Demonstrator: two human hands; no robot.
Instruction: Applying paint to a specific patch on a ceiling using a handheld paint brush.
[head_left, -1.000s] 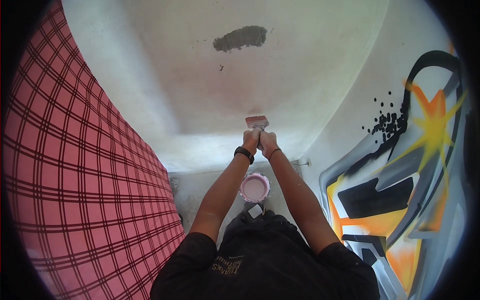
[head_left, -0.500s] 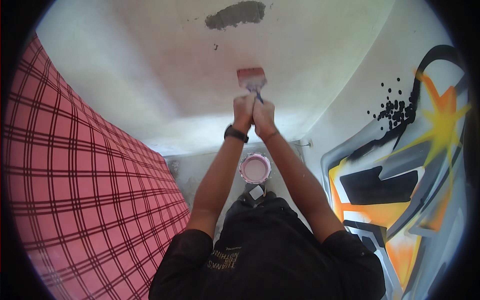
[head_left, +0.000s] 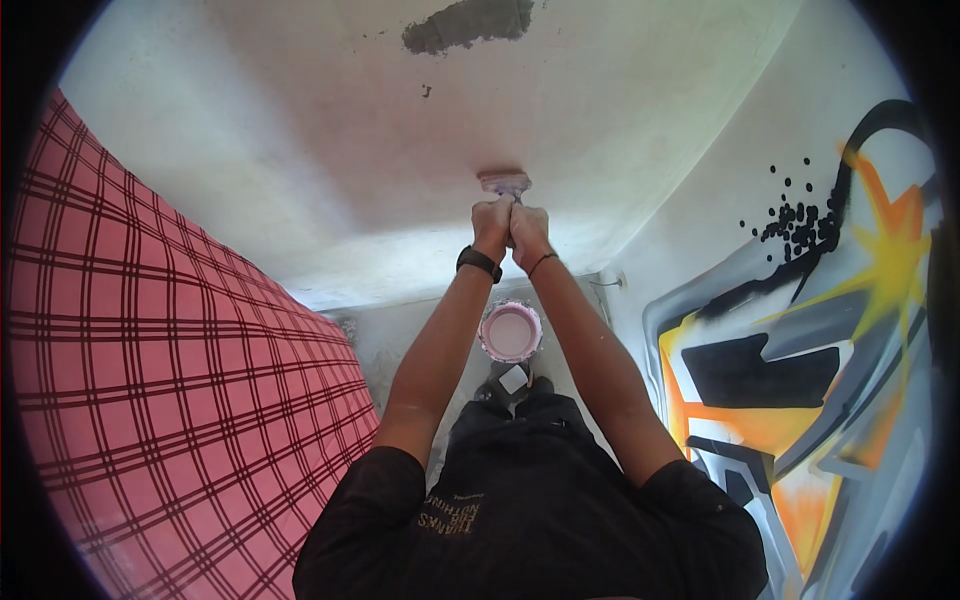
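Observation:
A wide paintbrush (head_left: 506,183) has its reddish bristle end against the pale wall (head_left: 330,130) in front of me. My left hand (head_left: 491,221), with a black band on its wrist, is closed around the handle. Pressed up beside it, my right hand (head_left: 529,229) is closed on the same handle, most of which the fingers hide. Below the hands, a bucket (head_left: 512,332) of pale pink paint stands on the floor by my feet, pink smears along its rim.
A dark grey patch (head_left: 468,25) marks the wall higher up. Pink plaid fabric (head_left: 180,380) runs along my left. The right-hand wall bears a painted mural (head_left: 800,350) in orange, yellow, black and grey. A small white square (head_left: 513,379) lies between the bucket and me.
Both hands and the paintbrush have come lower on the wall, toward me. The brush now looks foreshortened, its bristles showing as a narrower strip. The bucket has stayed in place.

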